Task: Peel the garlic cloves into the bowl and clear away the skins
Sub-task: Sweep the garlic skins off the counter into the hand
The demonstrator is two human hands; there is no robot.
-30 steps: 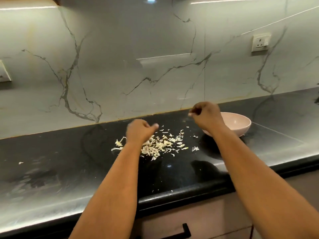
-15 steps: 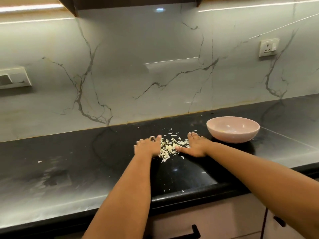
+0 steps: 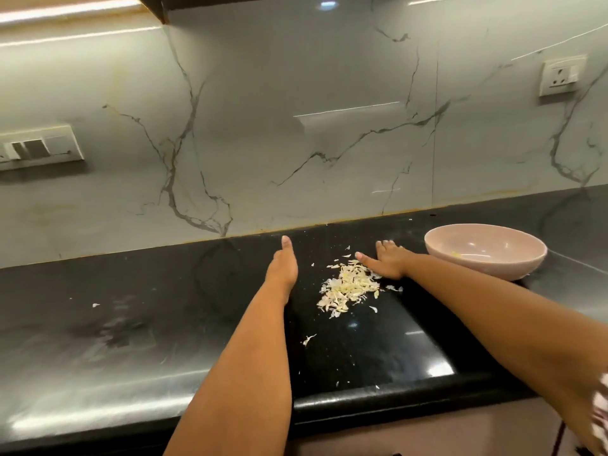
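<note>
Both hands had spread apart: left hand (image 3: pixel 283 265) and right hand (image 3: pixel 388 262) lay flat, fingers straight, flanking the skins (image 3: pixel 347 287) beside the bowl (image 3: pixel 487 255).

I moved my left hand (image 3: pixel 283 264) and right hand (image 3: pixel 388 261) apart, and the skins (image 3: pixel 347 287) now sit in a tighter heap.
</note>
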